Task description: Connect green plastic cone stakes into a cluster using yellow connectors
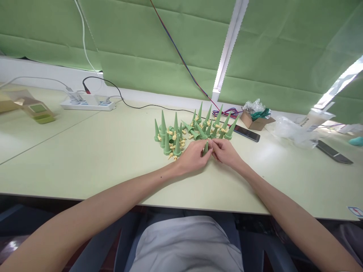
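My left hand (194,155) is closed around a small green cone (206,147), its tip pointing up between thumb and fingers. Against it, my right hand (225,152) is pinched, and whatever its fingertips hold is hidden. Just beyond both hands stand many green cones (163,126) with flat bases, most upright and a few lying tilted. Small yellow pieces (174,135) lie scattered among the cones, and some sit against their sides.
A dark phone (246,133) and a cardboard box (256,121) with plastic and green material are behind to the right. Farther right are a clear bag (290,132) and a dark flat device (334,152). A white power strip (87,104) lies at the back left.
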`<state>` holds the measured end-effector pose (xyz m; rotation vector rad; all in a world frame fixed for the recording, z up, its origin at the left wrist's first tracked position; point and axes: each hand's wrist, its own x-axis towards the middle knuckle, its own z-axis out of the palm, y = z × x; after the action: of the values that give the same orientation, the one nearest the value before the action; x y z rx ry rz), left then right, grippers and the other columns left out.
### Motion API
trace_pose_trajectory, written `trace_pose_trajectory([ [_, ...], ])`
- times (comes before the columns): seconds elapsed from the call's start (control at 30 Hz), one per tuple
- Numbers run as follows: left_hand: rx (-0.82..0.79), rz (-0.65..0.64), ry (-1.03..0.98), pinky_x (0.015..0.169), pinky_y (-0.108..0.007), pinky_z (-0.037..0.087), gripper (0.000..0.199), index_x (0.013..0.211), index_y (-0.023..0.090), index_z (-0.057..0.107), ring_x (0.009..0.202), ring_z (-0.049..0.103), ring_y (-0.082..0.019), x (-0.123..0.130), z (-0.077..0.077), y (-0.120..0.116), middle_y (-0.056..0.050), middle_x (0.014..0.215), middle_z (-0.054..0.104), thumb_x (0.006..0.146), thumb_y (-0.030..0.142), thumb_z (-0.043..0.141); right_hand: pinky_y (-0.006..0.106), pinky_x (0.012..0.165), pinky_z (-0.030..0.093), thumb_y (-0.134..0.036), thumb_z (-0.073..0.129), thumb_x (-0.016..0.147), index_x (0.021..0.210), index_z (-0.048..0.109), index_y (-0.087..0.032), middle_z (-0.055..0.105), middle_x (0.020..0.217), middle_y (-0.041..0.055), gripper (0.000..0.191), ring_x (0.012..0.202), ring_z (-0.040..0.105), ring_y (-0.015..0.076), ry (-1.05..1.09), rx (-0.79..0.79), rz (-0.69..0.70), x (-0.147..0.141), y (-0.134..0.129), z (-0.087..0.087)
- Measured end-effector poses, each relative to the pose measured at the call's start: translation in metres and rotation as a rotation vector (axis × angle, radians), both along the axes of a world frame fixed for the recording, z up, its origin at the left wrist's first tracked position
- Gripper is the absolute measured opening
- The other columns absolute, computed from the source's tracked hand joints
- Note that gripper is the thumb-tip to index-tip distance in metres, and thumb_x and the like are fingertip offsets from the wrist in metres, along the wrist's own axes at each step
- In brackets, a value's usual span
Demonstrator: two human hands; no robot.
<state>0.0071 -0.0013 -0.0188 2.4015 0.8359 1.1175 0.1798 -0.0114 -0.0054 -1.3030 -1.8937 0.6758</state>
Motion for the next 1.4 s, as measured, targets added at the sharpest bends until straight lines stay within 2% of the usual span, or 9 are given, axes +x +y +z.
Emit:
trace_pose_trajectory([
  [0.27,-0.007,0.003,0.006,0.061,-0.030,0.039,0.019,0.076,0.018,0.055,0.058,0.048,-0.013,0.0012,0.0010,-0.0014,0.001,0.064,0.057,0.094,0.021,0.052,0.029,0.058,0.037,-0.040,0.040,0.103,0.059,0.041,-0.023,0.050,0.046,-0.0021,0.047,0.047,0.044,0.0134,-0.102,0.068,-0.008,0.0023,0.0013,0.0010],
  [0.43,-0.027,-0.030,0.050,0.062,-0.031,0.039,0.018,0.078,0.019,0.056,0.058,0.047,-0.013,0.0005,0.0024,-0.0013,0.001,0.066,0.057,0.095,0.020,0.050,0.029,0.062,0.039,-0.029,0.041,0.100,0.061,0.043,-0.023,0.053,0.046,-0.0027,0.040,0.049,0.048,0.0139,-0.145,0.052,0.017,0.0047,0.0017,0.0011],
  [0.6,-0.020,-0.024,0.067,0.064,-0.032,0.040,0.023,0.070,0.020,0.048,0.060,0.049,-0.014,-0.0002,0.0014,0.0004,0.000,0.066,0.057,0.093,0.020,0.052,0.028,0.062,0.040,-0.024,0.040,0.099,0.062,0.044,-0.022,0.054,0.047,-0.0034,0.038,0.048,0.049,0.0131,-0.161,0.031,0.039,0.0037,0.0016,-0.0003],
  [0.77,-0.033,-0.041,0.069,0.064,-0.032,0.040,0.018,0.079,0.018,0.058,0.060,0.049,-0.014,-0.0005,0.0039,-0.0013,-0.001,0.071,0.060,0.095,0.020,0.049,0.027,0.059,0.040,-0.028,0.041,0.101,0.060,0.043,-0.022,0.052,0.045,-0.0037,0.042,0.044,0.047,0.0117,-0.117,0.005,0.020,0.0021,0.0003,0.0016],
  [1.07,-0.030,0.006,-0.025,0.067,-0.031,0.043,0.017,0.081,0.019,0.057,0.062,0.054,-0.015,0.0000,0.0013,0.0002,0.000,0.067,0.059,0.097,0.024,0.052,0.028,0.043,0.037,-0.058,0.049,0.100,0.068,0.048,-0.023,0.049,0.049,-0.0046,0.048,0.036,0.045,0.0114,0.139,-0.092,0.044,0.0016,0.0007,-0.0018],
  [1.4,-0.026,-0.002,-0.032,0.068,-0.030,0.045,0.019,0.079,0.020,0.054,0.065,0.057,-0.015,0.0002,0.0013,0.0004,0.000,0.068,0.060,0.097,0.024,0.051,0.028,0.041,0.035,-0.052,0.052,0.099,0.068,0.050,-0.023,0.048,0.046,-0.0048,0.043,0.036,0.042,0.0113,0.150,-0.089,0.037,0.0005,0.0000,-0.0002],
])
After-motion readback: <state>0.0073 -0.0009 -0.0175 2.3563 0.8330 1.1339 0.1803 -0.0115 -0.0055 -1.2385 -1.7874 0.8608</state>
